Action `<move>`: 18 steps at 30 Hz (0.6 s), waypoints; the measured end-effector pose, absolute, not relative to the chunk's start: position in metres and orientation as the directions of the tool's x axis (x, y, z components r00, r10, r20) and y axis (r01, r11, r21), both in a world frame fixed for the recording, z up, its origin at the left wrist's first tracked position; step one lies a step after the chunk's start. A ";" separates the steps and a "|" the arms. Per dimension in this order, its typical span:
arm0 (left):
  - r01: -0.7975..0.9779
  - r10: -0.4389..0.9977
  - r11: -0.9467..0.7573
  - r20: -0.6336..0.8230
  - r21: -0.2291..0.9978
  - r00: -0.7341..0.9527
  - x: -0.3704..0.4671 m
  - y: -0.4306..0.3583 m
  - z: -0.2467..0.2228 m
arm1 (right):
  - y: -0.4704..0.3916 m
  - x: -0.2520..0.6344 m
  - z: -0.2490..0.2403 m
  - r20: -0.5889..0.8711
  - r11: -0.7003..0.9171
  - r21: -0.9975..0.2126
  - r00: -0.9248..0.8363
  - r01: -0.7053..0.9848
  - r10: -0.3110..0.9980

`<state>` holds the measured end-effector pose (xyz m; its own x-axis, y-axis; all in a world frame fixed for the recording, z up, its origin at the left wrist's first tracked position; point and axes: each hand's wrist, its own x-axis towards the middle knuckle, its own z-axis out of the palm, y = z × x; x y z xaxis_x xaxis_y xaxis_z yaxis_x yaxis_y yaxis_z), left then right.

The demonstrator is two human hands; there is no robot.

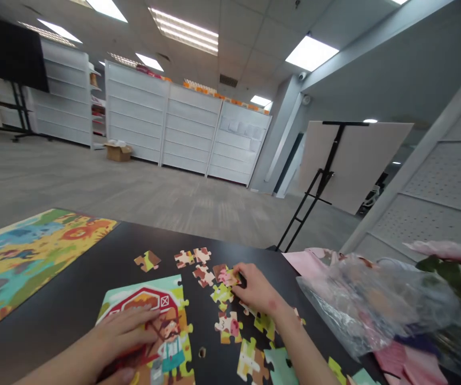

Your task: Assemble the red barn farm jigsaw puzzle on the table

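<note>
A partly joined jigsaw puzzle [173,342] lies on the black table, showing a red barn and a figure in a teal apron. My left hand [124,337] rests flat on its left part, fingers stretched out, covering some of the picture. To the right, my right hand [256,289] has its thumb and forefinger closed on the edge of a pink and brown puzzle piece [226,276]. Touching or close below that is a yellow-green piece [222,293]. A piece with a pink animal snout [228,325] lies nearer me. My right forearm hides some pieces.
Several brown and cream pieces [203,276] and a lone piece [147,261] lie beyond the puzzle. More loose pieces [282,366] are at the near right. A colourful picture board [33,251] covers the left side. Clear plastic wrapping [358,299] bulges at the right edge.
</note>
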<state>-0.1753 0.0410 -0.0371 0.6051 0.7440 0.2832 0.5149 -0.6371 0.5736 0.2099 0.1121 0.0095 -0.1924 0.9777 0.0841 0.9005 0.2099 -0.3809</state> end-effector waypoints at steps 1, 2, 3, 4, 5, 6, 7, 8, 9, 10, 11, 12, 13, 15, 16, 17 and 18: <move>0.512 0.752 -0.609 0.235 0.605 0.616 -0.175 0.039 -0.025 | 0.113 0.211 0.011 0.092 0.208 -0.389 -0.187 0.897 0.978; 0.505 0.745 -0.585 0.174 0.635 0.644 -0.174 0.037 -0.012 | 0.113 0.212 0.012 0.097 0.202 -0.399 -0.178 0.894 0.979; 0.502 0.719 -0.572 0.102 0.648 0.688 -0.173 0.035 -0.001 | 0.114 0.214 0.014 0.100 0.193 -0.411 -0.166 0.891 0.981; 0.513 0.719 -0.550 0.060 0.659 0.693 -0.172 0.035 0.008 | 0.114 0.217 0.015 0.100 0.182 -0.427 -0.154 0.886 0.983; 0.515 0.720 -0.537 0.045 0.668 0.693 -0.171 0.035 0.016 | 0.115 0.220 0.017 0.096 0.168 -0.444 -0.140 0.880 0.985; 0.502 0.722 -0.525 0.046 0.688 0.691 -0.169 0.036 0.021 | 0.116 0.224 0.020 0.089 0.157 -0.462 -0.131 0.873 0.987; 0.480 0.741 -0.496 0.064 0.724 0.668 -0.168 0.038 0.024 | 0.117 0.227 0.023 0.082 0.162 -0.480 -0.139 0.862 0.987; 0.448 0.762 -0.460 0.082 0.766 0.642 -0.168 0.040 0.025 | 0.118 0.229 0.026 0.073 0.173 -0.496 -0.158 0.851 0.985; 0.404 0.785 -0.421 0.103 0.812 0.611 -0.167 0.042 0.025 | 0.117 0.230 0.030 0.069 0.189 -0.516 -0.179 0.835 0.981; 0.353 0.806 -0.387 0.126 0.852 0.578 -0.166 0.044 0.024 | 0.116 0.230 0.034 0.069 0.207 -0.545 -0.203 0.812 0.977; 0.303 0.827 -0.358 0.149 0.883 0.543 -0.166 0.046 0.022 | 0.114 0.227 0.036 0.071 0.223 -0.585 -0.225 0.780 0.972; 0.261 0.848 -0.337 0.171 0.905 0.502 -0.164 0.048 0.021 | 0.111 0.221 0.038 0.073 0.232 -0.638 -0.243 0.734 0.967; 0.232 0.868 -0.324 0.190 0.917 0.459 -0.162 0.049 0.019 | 0.106 0.213 0.038 0.071 0.233 -0.702 -0.260 0.673 0.963; 0.218 0.902 -0.308 0.211 0.926 0.377 -0.154 0.047 0.016 | 0.095 0.190 0.035 0.048 0.207 -0.825 -0.300 0.525 0.953; 0.221 0.915 -0.297 0.211 0.929 0.343 -0.149 0.045 0.014 | 0.087 0.175 0.031 0.024 0.178 -0.875 -0.329 0.449 0.944; 0.224 0.923 -0.287 0.206 0.931 0.323 -0.142 0.041 0.013 | 0.079 0.160 0.027 -0.003 0.148 -0.913 -0.368 0.381 0.930; 0.216 0.927 -0.274 0.197 0.937 0.320 -0.136 0.035 0.011 | 0.071 0.145 0.022 -0.034 0.110 -0.939 -0.407 0.326 0.913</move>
